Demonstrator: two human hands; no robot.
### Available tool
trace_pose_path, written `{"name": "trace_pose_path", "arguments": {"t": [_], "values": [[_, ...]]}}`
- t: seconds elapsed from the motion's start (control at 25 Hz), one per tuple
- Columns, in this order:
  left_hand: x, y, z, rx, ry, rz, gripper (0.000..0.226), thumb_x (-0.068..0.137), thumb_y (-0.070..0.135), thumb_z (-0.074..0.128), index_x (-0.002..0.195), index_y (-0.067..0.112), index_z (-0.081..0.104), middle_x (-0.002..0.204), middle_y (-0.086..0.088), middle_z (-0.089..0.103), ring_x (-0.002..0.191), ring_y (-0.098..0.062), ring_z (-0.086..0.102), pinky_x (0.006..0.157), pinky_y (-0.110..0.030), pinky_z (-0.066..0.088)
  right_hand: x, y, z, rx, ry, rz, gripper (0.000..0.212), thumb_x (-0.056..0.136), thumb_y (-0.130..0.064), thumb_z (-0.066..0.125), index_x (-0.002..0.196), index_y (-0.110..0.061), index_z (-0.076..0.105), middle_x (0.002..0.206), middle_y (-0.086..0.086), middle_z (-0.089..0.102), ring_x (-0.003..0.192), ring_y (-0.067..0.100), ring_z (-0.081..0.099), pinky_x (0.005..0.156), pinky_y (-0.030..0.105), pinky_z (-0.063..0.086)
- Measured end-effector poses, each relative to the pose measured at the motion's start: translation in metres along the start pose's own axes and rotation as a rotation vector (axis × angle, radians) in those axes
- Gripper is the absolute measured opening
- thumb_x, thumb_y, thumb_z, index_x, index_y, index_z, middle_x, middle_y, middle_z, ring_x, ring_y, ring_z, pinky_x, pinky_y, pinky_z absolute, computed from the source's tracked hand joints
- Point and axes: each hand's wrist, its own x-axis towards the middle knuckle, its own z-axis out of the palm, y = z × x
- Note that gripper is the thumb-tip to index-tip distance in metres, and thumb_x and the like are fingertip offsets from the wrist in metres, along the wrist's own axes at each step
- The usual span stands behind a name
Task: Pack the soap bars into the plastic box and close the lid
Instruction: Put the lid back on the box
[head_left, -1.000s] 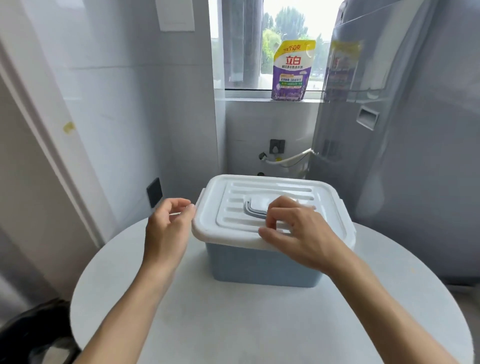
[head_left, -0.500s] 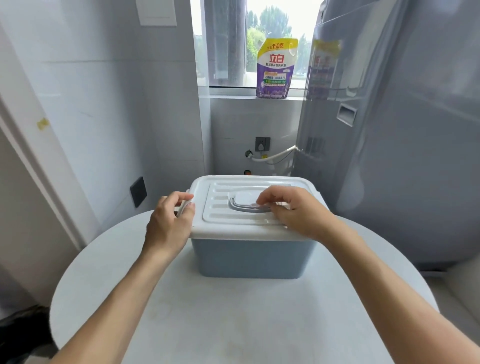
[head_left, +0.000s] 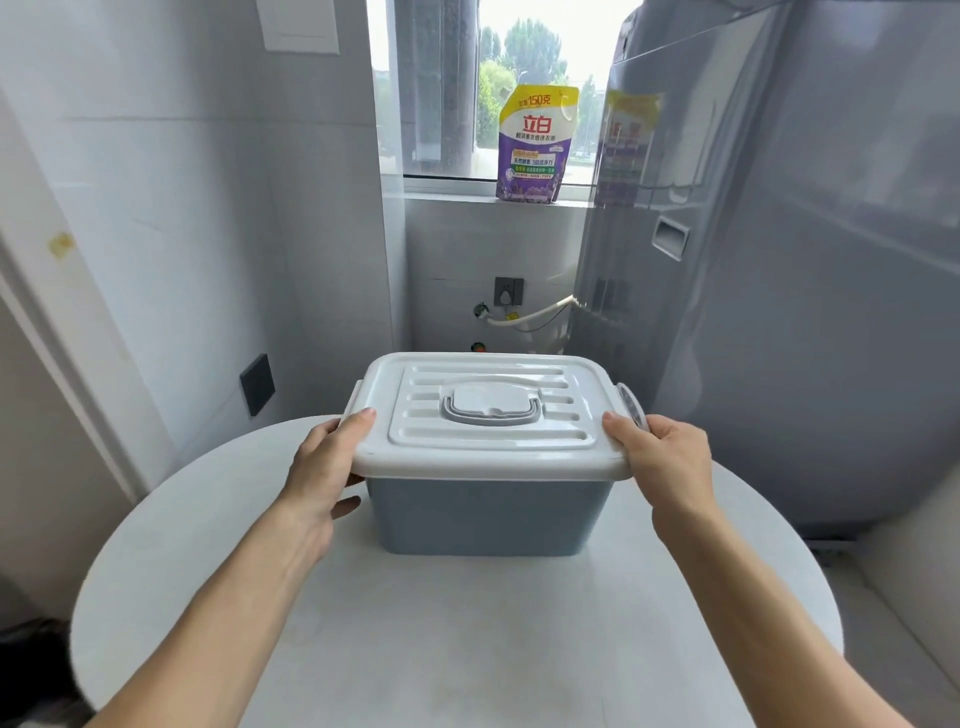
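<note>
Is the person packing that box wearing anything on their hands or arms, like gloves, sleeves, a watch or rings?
Nothing shows. Both the left hand and the right hand are bare: no gloves, and no rings on the fingers that can be seen. Both forearms are uncovered down to the bottom edge of the picture, with no sleeve, watch or bracelet at the wrists. The nails look short and unpainted.

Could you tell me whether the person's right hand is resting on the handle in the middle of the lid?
No, the right hand grips the lid's right edge, away from the handle.
</note>
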Motion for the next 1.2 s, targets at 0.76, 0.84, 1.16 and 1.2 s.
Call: {"name": "trace_pose_path", "arguments": {"t": [0.76, 0.84, 1.16, 1.2], "values": [[-0.002, 0.003, 0.001, 0.212, 0.144, 0.414, 0.028, 0.078, 0.038, 0.053, 0.073, 0.011, 0.058, 0.07, -0.003, 0.045, 0.067, -0.017, 0.038, 0.062, -0.032, 0.03, -0.007, -0.004, -0.002, -0.34, 0.101, -0.259, 0.043, 0.082, -0.03, 0.057, 0.053, -0.015, 0.028, 0.051, -0.002, 0.025, 0.053, 0.02, 0.023, 0.049, 0.032, 0.023], [-0.01, 0.007, 0.002, 0.233, 0.137, 0.401, 0.034, 0.08, 0.036, 0.049, 0.082, 0.004, 0.061, 0.068, -0.002, 0.046, 0.065, -0.019, 0.039, 0.059, -0.033, 0.03, -0.01, -0.002, -0.003, -0.323, 0.075, -0.234, 0.034, 0.08, -0.029, 0.051, 0.056, -0.015, 0.03, 0.053, -0.002, 0.029, 0.056, 0.021, 0.027, 0.052, 0.033, 0.025], [-0.035, -0.029, 0.023, -0.224, -0.033, 0.134, 0.034, 0.086, 0.053, 0.062, 0.119, 0.055, 0.055, 0.116, 0.02, 0.067, 0.114, -0.012, 0.06, 0.094, -0.045, 0.05, -0.045, 0.036, 0.025, 0.279, -0.157, 0.167, 0.041, 0.085, -0.071, 0.044, 0.11, -0.043, 0.061, 0.107, -0.025, 0.063, 0.102, 0.001, 0.059, 0.088, 0.041, 0.052], [-0.027, -0.028, 0.024, -0.255, -0.045, 0.133, 0.032, 0.088, 0.052, 0.06, 0.119, 0.054, 0.055, 0.117, 0.02, 0.067, 0.113, -0.011, 0.06, 0.091, -0.043, 0.051, -0.04, 0.035, 0.026, 0.292, -0.173, 0.181, 0.04, 0.085, -0.072, 0.045, 0.109, -0.044, 0.06, 0.107, -0.025, 0.063, 0.102, 0.002, 0.06, 0.083, 0.039, 0.052]]}}
